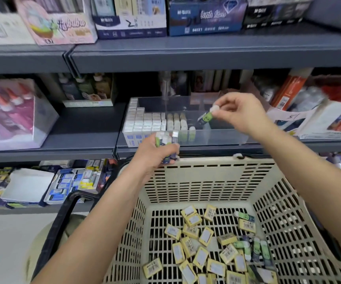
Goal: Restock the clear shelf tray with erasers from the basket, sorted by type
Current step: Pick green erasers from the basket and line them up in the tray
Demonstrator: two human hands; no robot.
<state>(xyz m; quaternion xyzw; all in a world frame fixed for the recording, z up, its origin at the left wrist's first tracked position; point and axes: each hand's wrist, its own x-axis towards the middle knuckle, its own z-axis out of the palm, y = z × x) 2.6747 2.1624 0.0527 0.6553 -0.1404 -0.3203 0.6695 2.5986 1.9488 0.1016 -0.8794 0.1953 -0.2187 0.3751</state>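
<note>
Holding one green-sleeved eraser (206, 116) by its white end, the right hand (241, 113) pinches it between thumb and fingertips over the right, mostly bare part of the clear tray (216, 137). The eraser hangs tilted, its lower end pointing down and left into the tray, not touching the rows already there.

The left hand (155, 152) is closed around a small bunch of erasers (167, 140), their white tops sticking up above the fingers, right at the near edge of the tray and just above the far rim of the basket (206, 175).

In the tray, the left side is packed with upright white erasers in blue sleeves (143, 124), stepped higher toward the far left corner. Just beside them to the right stands a narrower block of pale green-sleeved ones (178, 124), with one more standing at its near right end.

The beige slotted basket sits near, below the shelf (83, 140). Its floor is scattered with flat yellow-wrapped erasers (201, 257), lying every which way, and a few long green-sleeved erasers (257, 251) lie toward the right side, with another one farther back by the right wall.
</note>
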